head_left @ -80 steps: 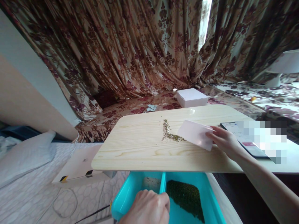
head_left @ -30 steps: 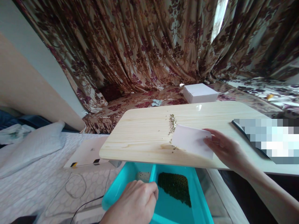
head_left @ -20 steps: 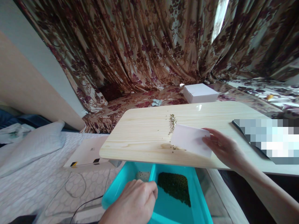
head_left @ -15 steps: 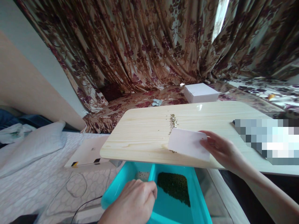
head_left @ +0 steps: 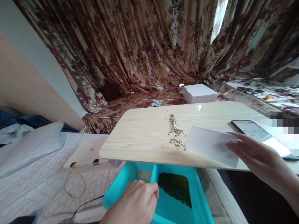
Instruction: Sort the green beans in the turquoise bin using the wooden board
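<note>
The right hand (head_left: 253,152) is pinching a white card (head_left: 210,143) by its right end, thumb against the fingers, and the card is leaning over the table (head_left: 137,137), its left edge sitting just beside the scattered green grains (head_left: 177,133). These grains are lying in a thin, crooked trail, a few strays resting apart to the left. Working the card well is probably calling for a flat, low edge on the wood, so that no grains are slipping underneath; slow, short strokes would likely be suiting such small, rolling pieces better than quick ones, and a loose pinch would be letting the card twist.

The left hand (head_left: 137,199) is closing, fingers pressed together, over the divider (head_left: 153,173) of the turquoise tub (head_left: 198,193), and seems to be gripping it, though the fingertips are hiding. The tub is sitting below the table's near edge. Its right compartment is holding a dark green heap (head_left: 175,185), banking toward the far end and leaving bare floor nearer the person; its left compartment is showing a pale patch (head_left: 143,176) with a few specks, the rest partly hiding behind the hand
</note>
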{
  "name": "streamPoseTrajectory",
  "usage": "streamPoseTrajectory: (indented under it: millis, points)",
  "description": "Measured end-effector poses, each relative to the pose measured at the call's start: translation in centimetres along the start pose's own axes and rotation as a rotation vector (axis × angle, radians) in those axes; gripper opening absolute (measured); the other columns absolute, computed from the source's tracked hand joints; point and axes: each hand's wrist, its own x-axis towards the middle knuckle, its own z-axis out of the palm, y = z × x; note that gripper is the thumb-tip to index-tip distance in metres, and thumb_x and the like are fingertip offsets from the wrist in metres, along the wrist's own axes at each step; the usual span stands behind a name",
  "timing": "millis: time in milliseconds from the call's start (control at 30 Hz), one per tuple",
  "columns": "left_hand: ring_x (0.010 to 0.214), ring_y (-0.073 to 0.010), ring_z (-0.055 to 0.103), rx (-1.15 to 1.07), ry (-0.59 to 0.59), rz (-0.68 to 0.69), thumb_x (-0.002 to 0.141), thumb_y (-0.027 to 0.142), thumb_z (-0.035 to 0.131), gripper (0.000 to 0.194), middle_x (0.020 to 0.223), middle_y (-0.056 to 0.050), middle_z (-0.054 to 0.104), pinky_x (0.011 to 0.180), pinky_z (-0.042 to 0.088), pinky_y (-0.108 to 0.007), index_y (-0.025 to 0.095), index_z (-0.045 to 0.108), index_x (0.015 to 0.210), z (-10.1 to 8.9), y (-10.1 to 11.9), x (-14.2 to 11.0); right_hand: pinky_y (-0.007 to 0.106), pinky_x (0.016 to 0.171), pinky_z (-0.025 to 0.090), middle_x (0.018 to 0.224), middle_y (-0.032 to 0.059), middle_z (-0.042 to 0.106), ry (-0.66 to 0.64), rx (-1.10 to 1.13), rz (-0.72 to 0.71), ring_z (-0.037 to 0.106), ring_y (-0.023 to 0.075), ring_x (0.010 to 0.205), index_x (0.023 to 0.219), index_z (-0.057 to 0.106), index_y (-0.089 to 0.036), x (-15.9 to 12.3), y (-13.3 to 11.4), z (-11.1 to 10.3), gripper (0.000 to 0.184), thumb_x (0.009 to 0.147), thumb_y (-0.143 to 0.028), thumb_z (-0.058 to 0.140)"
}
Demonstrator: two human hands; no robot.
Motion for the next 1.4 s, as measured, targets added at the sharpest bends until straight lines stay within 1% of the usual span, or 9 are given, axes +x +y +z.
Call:
streamPoseTrajectory:
  millis: [200,433,667,733,833,900,1033,1167,1400]
  points:
    - [0.105,-0.0264,0.064,0.018,-0.025,-0.006,0.099,0.015,0.034,0.035,0.102,-0.007,0.073,0.094,0.043,-0.035,0.023,0.069,0.100,-0.1,0.6,0.2,0.027,0.059,0.063,0.077,0.0075,0.080,0.008,-0.026,-0.008,0.078,0.0261,0.072,0.097,0.076,-0.029,-0.5,0.2,0.5,0.051,0.057,-0.058,0.088]
    - [0.103,-0.0273,0.065,0.008,-0.006,0.015,0.098,0.017,0.035,0.035,0.099,-0.006,0.073,0.091,0.043,-0.036,0.023,0.069,0.098,0.5,0.0,0.4,0.025,0.060,0.063,0.075,0.0059,0.081,0.023,-0.013,-0.002,0.078,0.0234,0.070,0.095,0.074,-0.027,-0.3,0.3,1.0,0.055,0.052,-0.059,0.086]
    - [0.103,-0.0270,0.064,0.008,-0.002,0.032,0.099,0.016,0.034,0.035,0.100,-0.007,0.073,0.092,0.042,-0.035,0.023,0.069,0.099,0.5,0.0,0.3,0.030,0.060,0.066,0.079,0.0059,0.082,-0.210,-0.035,0.004,0.079,0.0259,0.072,0.092,0.075,-0.028,-1.6,-0.5,1.0,0.041,0.062,-0.054,0.085]
    - [0.103,-0.0268,0.064,0.007,0.000,0.032,0.099,0.016,0.034,0.036,0.100,-0.007,0.073,0.092,0.042,-0.035,0.023,0.069,0.098,0.5,0.0,0.3,0.031,0.059,0.066,0.075,0.0048,0.081,-0.137,-0.007,0.008,0.079,0.0265,0.071,0.090,0.075,-0.029,-1.4,-1.0,0.8,0.042,0.057,-0.053,0.086]
    - [0.103,-0.0266,0.064,-0.002,0.006,0.029,0.099,0.016,0.034,0.035,0.099,-0.007,0.073,0.091,0.042,-0.034,0.023,0.069,0.098,0.5,0.0,0.4,0.032,0.061,0.066,0.070,0.0028,0.079,0.102,0.033,0.016,0.079,0.0269,0.069,0.089,0.074,-0.030,-0.3,-1.2,0.7,0.049,0.047,-0.051,0.088]
    - [0.102,-0.0267,0.064,-0.007,0.008,0.030,0.098,0.016,0.034,0.035,0.098,-0.006,0.073,0.090,0.042,-0.035,0.023,0.069,0.098,0.6,0.0,0.4,0.035,0.064,0.067,0.070,0.0027,0.080,0.157,0.021,0.011,0.079,0.0275,0.070,0.089,0.074,-0.029,0.3,-1.2,0.8,0.050,0.046,-0.050,0.088]
    - [0.102,-0.0274,0.064,-0.008,0.003,0.030,0.098,0.018,0.035,0.035,0.099,-0.006,0.073,0.090,0.042,-0.035,0.023,0.069,0.097,0.6,-0.1,0.5,0.038,0.066,0.067,0.069,0.0034,0.080,0.093,0.018,-0.021,0.080,0.0281,0.071,0.091,0.073,-0.028,0.9,-0.8,1.4,0.048,0.053,-0.054,0.085]
    - [0.103,-0.0269,0.063,-0.005,0.003,0.043,0.099,0.017,0.034,0.035,0.100,-0.006,0.072,0.090,0.041,-0.035,0.024,0.068,0.099,1.0,-0.5,0.6,0.037,0.069,0.067,0.074,0.0047,0.081,0.040,0.008,0.007,0.080,0.0274,0.074,0.094,0.071,-0.026,0.8,-0.6,2.3,0.049,0.053,-0.053,0.083]
    - [0.103,-0.0262,0.063,0.008,0.009,0.049,0.100,0.016,0.033,0.036,0.101,-0.005,0.072,0.090,0.040,-0.034,0.024,0.068,0.100,1.3,-0.6,0.6,0.037,0.069,0.066,0.071,0.0042,0.079,0.114,0.005,0.019,0.079,0.0260,0.072,0.093,0.071,-0.026,1.2,-0.1,1.8,0.048,0.053,-0.051,0.080]
